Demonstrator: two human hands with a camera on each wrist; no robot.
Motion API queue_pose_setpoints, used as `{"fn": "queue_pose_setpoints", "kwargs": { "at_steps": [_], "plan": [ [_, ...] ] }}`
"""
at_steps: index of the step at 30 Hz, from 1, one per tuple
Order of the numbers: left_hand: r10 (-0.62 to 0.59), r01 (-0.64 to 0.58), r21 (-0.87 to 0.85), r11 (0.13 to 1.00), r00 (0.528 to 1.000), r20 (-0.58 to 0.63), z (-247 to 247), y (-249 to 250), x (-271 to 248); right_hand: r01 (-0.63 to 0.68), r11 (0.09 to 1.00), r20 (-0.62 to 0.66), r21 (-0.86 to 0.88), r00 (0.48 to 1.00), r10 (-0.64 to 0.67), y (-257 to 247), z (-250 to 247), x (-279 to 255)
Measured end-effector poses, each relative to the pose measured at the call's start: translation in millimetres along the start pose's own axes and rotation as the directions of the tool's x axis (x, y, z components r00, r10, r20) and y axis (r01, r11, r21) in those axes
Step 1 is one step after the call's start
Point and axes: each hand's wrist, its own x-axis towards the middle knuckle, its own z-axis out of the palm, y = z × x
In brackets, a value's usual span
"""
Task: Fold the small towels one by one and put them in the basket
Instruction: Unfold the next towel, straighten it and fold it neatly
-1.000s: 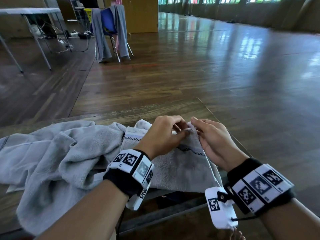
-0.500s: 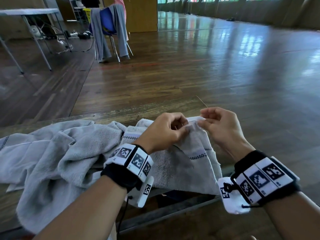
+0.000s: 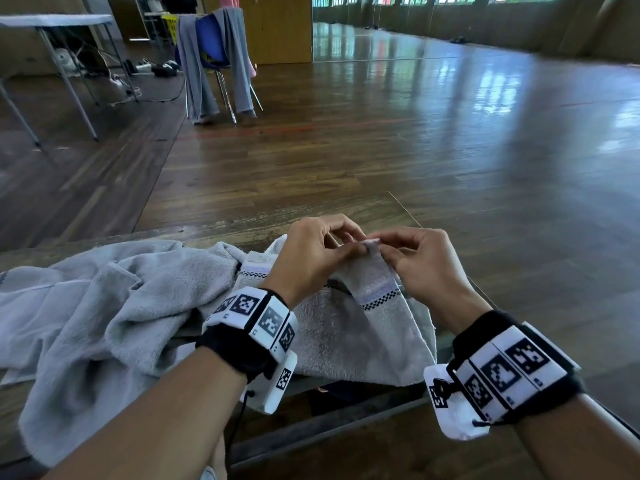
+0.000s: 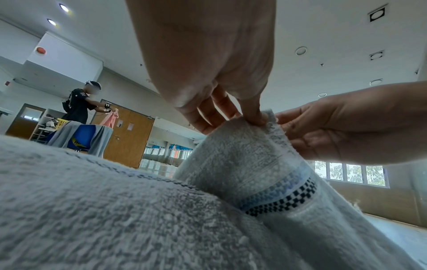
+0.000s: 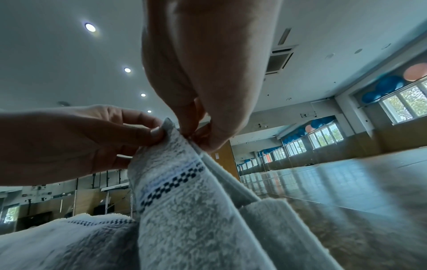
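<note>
Towel [image 3: 360,327] lies on the table [image 3: 214,233], one corner lifted. Left hand [image 3: 311,258] and right hand [image 3: 420,263] both pinch that corner. Folding looks barely begun; next the hands must part along the edge.

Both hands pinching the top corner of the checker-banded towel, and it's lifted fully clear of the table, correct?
Not fully clear. Left hand and right hand do pinch the checker-banded towel at its top corner, but the head view shows only that corner raised; the rest lies on the table.
</note>
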Motion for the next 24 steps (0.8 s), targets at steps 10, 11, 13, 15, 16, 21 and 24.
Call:
{"fn": "queue_pose_setpoints", "kwargs": {
  "at_steps": [10,11,13,15,16,21,24],
  "plan": [
    [0.001,0.0,0.014,1.0,0.999,-0.044,8.9,-4.1,6.1,-0.029,0.996,-0.052,0.08,0.998,0.033,10.1,-4.1,4.9],
    [-0.008,0.009,0.012,1.0,0.999,-0.048,10.0,-4.2,6.4,-0.032,0.996,-0.051,0.089,0.998,0.037,11.1,-4.4,5.1],
    [-0.027,0.028,0.008,1.0,0.998,-0.053,11.8,-3.7,7.8,-0.042,0.992,-0.051,0.115,0.998,0.048,11.7,-4.3,5.8],
    [-0.045,0.045,-0.006,0.999,0.998,-0.048,12.5,-3.1,7.6,-0.056,0.987,-0.044,0.15,0.997,0.064,11.5,-3.1,6.3],
    [-0.049,0.049,-0.011,0.999,0.998,-0.046,12.4,-2.7,7.4,-0.069,0.984,-0.042,0.162,0.996,0.076,11.2,-2.3,6.8],
    [-0.078,0.077,-0.022,0.997,0.996,-0.044,10.5,0.3,6.7,-0.17,0.949,0.016,0.267,0.985,0.172,8.9,1.5,9.9],
    [-0.087,0.086,-0.01,0.996,0.995,-0.043,9.5,-0.2,6.0,-0.157,0.946,0.018,0.284,0.987,0.158,6.8,5.8,10.2]
  ]
}}
